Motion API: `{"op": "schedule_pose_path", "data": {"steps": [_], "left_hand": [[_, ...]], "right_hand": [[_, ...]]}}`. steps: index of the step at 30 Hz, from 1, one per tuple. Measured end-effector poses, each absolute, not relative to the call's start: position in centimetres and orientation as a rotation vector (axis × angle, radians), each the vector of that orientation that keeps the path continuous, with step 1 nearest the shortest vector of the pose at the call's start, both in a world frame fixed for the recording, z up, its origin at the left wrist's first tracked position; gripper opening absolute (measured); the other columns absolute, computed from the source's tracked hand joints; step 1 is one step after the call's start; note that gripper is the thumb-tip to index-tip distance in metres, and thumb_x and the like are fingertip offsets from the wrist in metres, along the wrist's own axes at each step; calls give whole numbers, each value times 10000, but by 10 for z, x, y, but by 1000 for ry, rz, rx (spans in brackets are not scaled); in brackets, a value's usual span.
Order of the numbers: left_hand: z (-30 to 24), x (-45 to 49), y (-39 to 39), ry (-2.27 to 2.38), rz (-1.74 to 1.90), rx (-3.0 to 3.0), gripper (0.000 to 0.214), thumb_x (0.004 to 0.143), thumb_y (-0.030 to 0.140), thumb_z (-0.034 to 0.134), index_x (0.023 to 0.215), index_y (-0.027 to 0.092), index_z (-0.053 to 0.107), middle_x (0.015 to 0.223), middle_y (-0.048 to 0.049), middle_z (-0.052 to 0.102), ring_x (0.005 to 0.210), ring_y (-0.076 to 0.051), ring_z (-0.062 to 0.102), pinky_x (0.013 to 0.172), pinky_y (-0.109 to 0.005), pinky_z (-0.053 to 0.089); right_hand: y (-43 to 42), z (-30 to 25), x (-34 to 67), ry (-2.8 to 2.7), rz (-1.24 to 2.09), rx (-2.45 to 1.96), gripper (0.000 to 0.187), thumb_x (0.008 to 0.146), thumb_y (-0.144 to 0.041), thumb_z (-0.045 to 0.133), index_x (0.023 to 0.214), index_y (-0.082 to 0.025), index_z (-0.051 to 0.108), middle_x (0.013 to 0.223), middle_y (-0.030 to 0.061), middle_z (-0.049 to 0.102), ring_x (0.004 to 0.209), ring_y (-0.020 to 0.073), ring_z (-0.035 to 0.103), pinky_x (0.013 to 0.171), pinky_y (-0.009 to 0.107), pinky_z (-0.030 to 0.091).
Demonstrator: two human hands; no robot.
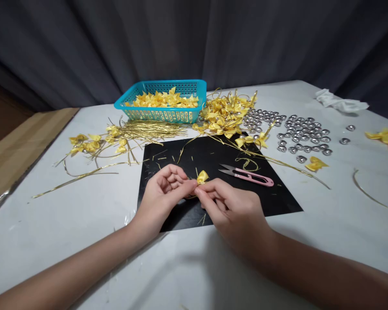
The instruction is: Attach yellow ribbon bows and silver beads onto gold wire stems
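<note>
My left hand (163,196) and my right hand (231,209) meet over a black mat (278,196) and pinch a small yellow ribbon bow (202,176) with a gold wire tie between their fingertips. Both hands have curled fingers closed on the bow. Pink thread snips (247,175) lie on the mat just right of the bow. Short gold wire clippings are scattered over the mat.
A teal basket (163,114) of yellow bows stands behind the mat. Beside it lie a bundle of gold wire ties (148,129), a heap of wired bows (224,113) and several silver heart beads (302,135). A crumpled white cloth (339,102) is far right; cardboard (16,146) left.
</note>
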State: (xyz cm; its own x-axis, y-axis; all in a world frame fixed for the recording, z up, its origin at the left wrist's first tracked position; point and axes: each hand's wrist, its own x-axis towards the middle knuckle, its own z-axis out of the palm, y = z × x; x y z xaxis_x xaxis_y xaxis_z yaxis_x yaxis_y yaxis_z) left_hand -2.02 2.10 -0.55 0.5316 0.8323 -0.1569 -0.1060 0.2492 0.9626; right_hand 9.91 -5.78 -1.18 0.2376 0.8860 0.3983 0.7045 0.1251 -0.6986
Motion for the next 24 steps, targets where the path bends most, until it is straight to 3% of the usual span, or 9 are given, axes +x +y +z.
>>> {"op": "schedule_pose_path", "data": {"steps": [7, 11, 17, 24], "left_hand": [[-7, -19, 23, 832, 798, 1162, 262, 679, 152, 713, 663, 175, 452, 583, 67, 551, 548, -49, 516, 555, -126, 438], [-8, -19, 23, 807, 817, 1161, 274, 694, 138, 705, 667, 181, 436, 593, 69, 566, 554, -47, 521, 562, -124, 432], [-8, -21, 22, 788, 794, 1164, 286, 677, 137, 720, 683, 181, 438, 647, 47, 626, 595, -72, 575, 610, -164, 458], [-8, -22, 28, 830, 825, 1077, 327, 680, 107, 693, 675, 187, 377, 615, 68, 603, 579, -47, 531, 588, -133, 418]], "right_hand": [[-57, -12, 100, -1469, 427, -1672, 93, 826, -180, 518, 748, -161, 566, 531, -54, 544, 361, 32, 304, 398, 173, 259], [-57, -11, 101, -1460, 534, -1638, 163, 835, -167, 458, 680, -162, 508, 478, -56, 456, 394, 45, 360, 422, 170, 283], [-56, -12, 100, -1423, 634, -1599, 168, 854, -199, 445, 700, -160, 502, 508, -39, 486, 421, 54, 385, 429, 173, 296], [-47, -1, 118, -1274, 1015, -1615, 249, 907, -312, 383, 786, -164, 543, 546, -9, 584, 360, 56, 394, 357, 165, 282]]}}
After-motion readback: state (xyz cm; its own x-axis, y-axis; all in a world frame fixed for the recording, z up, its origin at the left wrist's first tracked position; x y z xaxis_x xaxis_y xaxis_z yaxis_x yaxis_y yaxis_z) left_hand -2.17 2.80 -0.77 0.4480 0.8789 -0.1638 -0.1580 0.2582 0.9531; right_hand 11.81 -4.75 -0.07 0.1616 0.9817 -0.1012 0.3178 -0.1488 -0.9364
